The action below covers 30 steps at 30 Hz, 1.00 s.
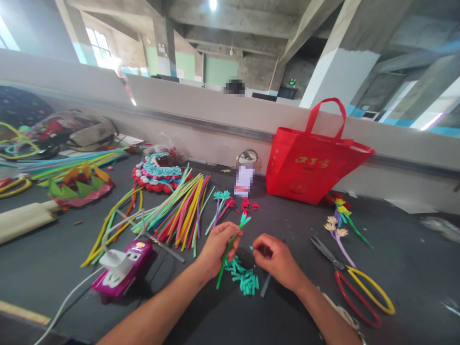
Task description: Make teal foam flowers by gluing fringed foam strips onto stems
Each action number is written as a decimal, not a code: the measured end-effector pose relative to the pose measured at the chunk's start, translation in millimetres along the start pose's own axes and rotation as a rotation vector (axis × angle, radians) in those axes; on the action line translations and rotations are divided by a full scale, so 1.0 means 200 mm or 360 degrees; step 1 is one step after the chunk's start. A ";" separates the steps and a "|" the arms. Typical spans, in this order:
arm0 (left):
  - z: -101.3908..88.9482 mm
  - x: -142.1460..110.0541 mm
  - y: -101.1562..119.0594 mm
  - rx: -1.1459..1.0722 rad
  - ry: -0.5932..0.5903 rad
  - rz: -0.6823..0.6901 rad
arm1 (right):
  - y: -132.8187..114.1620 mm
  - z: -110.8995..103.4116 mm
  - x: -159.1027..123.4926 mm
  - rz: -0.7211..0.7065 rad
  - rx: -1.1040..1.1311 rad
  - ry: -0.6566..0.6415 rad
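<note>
Dark worktop (pixel 276 321), green stem (pixel 220 278) at centre frame.
Left fingers (pixel 230 229) wrap shut around it; right fingers (pixel 259 243) pinch a teal strip (pixel 251 247); slackening the left grip could let the petals (pixel 245 219) slip.

Both forearms (pixel 163 299) are bare — pale trim (pixel 354 322), indistinct, shows along the right one.

**Dark table (pixel 413 249) around a red bag (pixel 285 165)**

The bag stands toward the back. By its right end lie small flowers (pixel 342 232); scissors (pixel 339 265) lie in front of it, to the right. Left of the bag spread coloured sticks (pixel 179 211) and, farther left, a spiky crown (pixel 81 191). In front of the bag, to its left, lie turquoise bits (pixel 247 281) and, farther off, a purple power strip (pixel 122 282).
</note>
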State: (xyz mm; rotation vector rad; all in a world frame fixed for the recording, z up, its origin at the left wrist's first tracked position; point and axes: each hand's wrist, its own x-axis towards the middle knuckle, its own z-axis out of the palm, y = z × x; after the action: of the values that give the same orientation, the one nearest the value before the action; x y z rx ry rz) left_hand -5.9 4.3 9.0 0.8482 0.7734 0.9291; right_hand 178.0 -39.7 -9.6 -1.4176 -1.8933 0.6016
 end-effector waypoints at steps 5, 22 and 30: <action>0.00 0.00 -0.01 -0.0001 0.0006 -0.0024 | -0.04 -0.06 -0.01 0.0093 0.0417 0.0228; 0.00 0.00 -0.03 -0.0327 -0.0199 0.0096 | -0.18 0.05 0.12 0.0525 0.1483 0.0158; -0.02 0.02 -0.03 -0.0360 -0.0139 0.0084 | -0.14 0.06 0.12 0.0433 0.0898 0.0101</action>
State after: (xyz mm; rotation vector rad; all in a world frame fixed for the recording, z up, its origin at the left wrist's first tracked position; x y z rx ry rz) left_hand -4.6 7.3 0.8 0.7081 0.5605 0.9991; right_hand 147.3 -24.2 7.6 -1.2947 -1.3353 1.1058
